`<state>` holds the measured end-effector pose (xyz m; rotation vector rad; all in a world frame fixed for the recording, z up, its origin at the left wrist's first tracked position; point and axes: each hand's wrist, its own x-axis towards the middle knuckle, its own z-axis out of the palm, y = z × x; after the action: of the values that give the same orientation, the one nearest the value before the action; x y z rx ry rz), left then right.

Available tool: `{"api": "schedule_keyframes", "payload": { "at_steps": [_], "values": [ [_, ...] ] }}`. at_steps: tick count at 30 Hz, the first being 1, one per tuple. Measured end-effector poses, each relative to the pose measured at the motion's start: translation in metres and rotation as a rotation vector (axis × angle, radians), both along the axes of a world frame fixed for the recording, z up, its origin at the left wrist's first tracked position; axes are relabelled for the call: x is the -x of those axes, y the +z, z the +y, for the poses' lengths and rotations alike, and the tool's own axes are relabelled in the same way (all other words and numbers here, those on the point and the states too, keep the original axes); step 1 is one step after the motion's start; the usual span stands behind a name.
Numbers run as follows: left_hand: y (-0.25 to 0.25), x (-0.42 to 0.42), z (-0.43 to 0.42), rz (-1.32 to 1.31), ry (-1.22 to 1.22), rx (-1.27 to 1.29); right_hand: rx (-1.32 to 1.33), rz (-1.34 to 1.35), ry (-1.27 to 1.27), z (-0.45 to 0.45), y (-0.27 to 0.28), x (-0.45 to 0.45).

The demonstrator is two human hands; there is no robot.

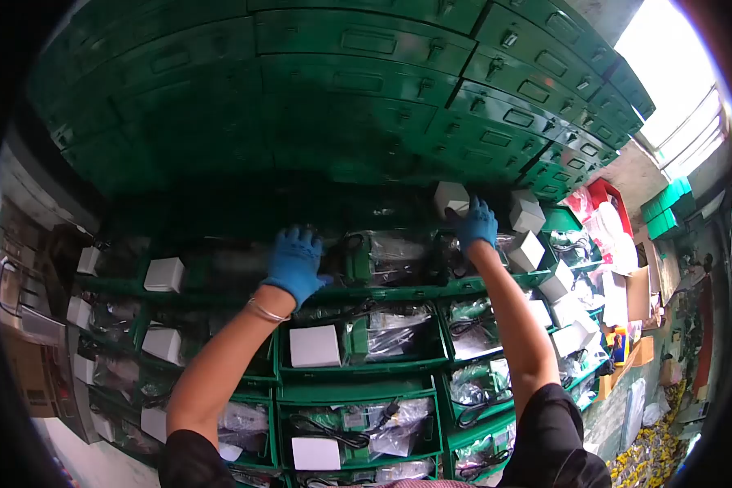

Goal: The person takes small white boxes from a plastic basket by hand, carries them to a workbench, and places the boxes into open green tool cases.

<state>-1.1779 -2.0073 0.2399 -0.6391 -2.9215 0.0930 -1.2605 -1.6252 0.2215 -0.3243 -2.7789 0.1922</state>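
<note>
My left hand (295, 264), in a blue glove, is held over a row of green metal cases, palm down with its fingers spread and nothing visibly held. A metal bangle (266, 310) circles that wrist. To its right, an open green case (392, 294) holds a clear-bagged item (394, 256) and a green part (356, 264). My right hand (475, 225), gloved in blue too, has its thumb and fingers around the near corner of a small white box (450, 197). The palm side of the grip is hidden.
Closed green metal cases (370, 41) are stacked across the back. Open cases below hold white boxes (315, 347), black cables (329, 431) and bagged parts. More white boxes (527, 211) stand at right. Cardboard (641, 293) and yellow items (647, 455) lie beyond, near a bright window (671, 77).
</note>
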Motion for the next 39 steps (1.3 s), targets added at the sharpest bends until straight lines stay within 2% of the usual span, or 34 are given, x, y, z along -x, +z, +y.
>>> {"api": "schedule_keyframes", "payload": {
  "at_steps": [3, 4, 7, 8, 10, 11, 12, 14, 15, 16, 17, 19, 21, 22, 23, 26, 28, 31, 32, 34, 36, 38, 39],
  "values": [
    [-0.027, 0.020, 0.015, -0.100, 0.012, 0.142, -0.012, -0.166, -0.113, 0.001, -0.015, 0.042],
    [-0.031, 0.028, 0.017, -0.122, 0.017, 0.125, 0.005, -0.139, -0.120, 0.011, -0.037, 0.055],
    [-0.015, 0.046, 0.002, -0.318, 0.045, -0.207, 0.150, -0.279, -0.151, 0.022, -0.047, 0.070],
    [-0.025, 0.055, -0.008, -0.366, 0.034, -0.410, 0.198, -0.215, -0.119, 0.018, -0.047, 0.066],
    [-0.021, 0.057, -0.022, -0.388, 0.085, -0.645, 0.282, -0.092, -0.059, 0.011, -0.031, 0.047],
    [-0.015, 0.060, -0.025, -0.394, 0.109, -0.765, 0.384, 0.019, 0.036, -0.002, -0.015, 0.028],
    [-0.005, 0.062, -0.027, -0.409, 0.233, -0.768, 0.486, 0.128, 0.131, -0.023, 0.000, 0.005],
    [-0.036, 0.085, -0.051, -0.553, 0.098, -1.048, 0.681, 0.266, 0.434, -0.058, 0.015, -0.030],
    [-0.044, 0.096, -0.061, -0.624, 0.022, -1.179, 0.767, 0.221, 0.532, -0.082, 0.029, -0.051],
    [-0.032, 0.100, -0.063, -0.734, 0.071, -1.166, 0.827, 0.195, 0.615, -0.105, 0.033, -0.063],
    [-0.030, 0.102, -0.064, -0.806, 0.097, -1.239, 0.671, 0.134, 0.703, -0.126, 0.045, -0.076],
    [-0.026, 0.105, -0.067, -0.956, 0.150, -1.382, 0.584, 0.215, 0.975, -0.167, 0.024, -0.082],
    [-0.020, 0.106, -0.066, -0.710, 0.131, -0.964, 0.227, 0.026, 0.994, -0.198, 0.013, -0.089],
    [-0.016, 0.109, -0.068, -0.577, 0.119, -0.758, 0.329, -0.046, 0.943, -0.204, 0.004, -0.100],
    [-0.012, 0.112, -0.071, -0.637, 0.084, -0.750, 0.429, -0.121, 0.889, -0.208, -0.005, -0.112],
    [-0.013, 0.113, -0.063, -0.803, -0.037, -0.719, 0.178, -0.137, 0.873, -0.204, -0.005, -0.144],
    [-0.023, 0.115, -0.040, -0.869, -0.152, -0.669, 0.155, -0.092, 0.880, -0.201, 0.001, -0.155],
    [-0.019, 0.082, 0.025, -0.688, -0.236, -0.366, 0.274, -0.041, 0.924, -0.172, 0.009, -0.168],
    [0.004, 0.050, 0.040, -0.436, -0.162, -0.223, 0.323, -0.027, 0.930, -0.156, 0.014, -0.175],
    [-0.003, 0.040, 0.036, -0.298, -0.156, -0.036, 0.287, 0.050, 0.775, -0.108, 0.029, -0.196],
    [-0.056, 0.048, -0.012, -0.258, -0.237, -0.444, 0.224, 0.108, 0.616, -0.046, 0.043, -0.213],
    [-0.040, 0.044, -0.019, -0.279, -0.248, -0.399, 0.137, 0.166, 0.394, 0.020, 0.044, -0.223],
    [-0.037, 0.045, -0.008, -0.233, -0.267, -0.277, 0.100, 0.179, 0.253, 0.050, 0.043, -0.233]
  ]
}}
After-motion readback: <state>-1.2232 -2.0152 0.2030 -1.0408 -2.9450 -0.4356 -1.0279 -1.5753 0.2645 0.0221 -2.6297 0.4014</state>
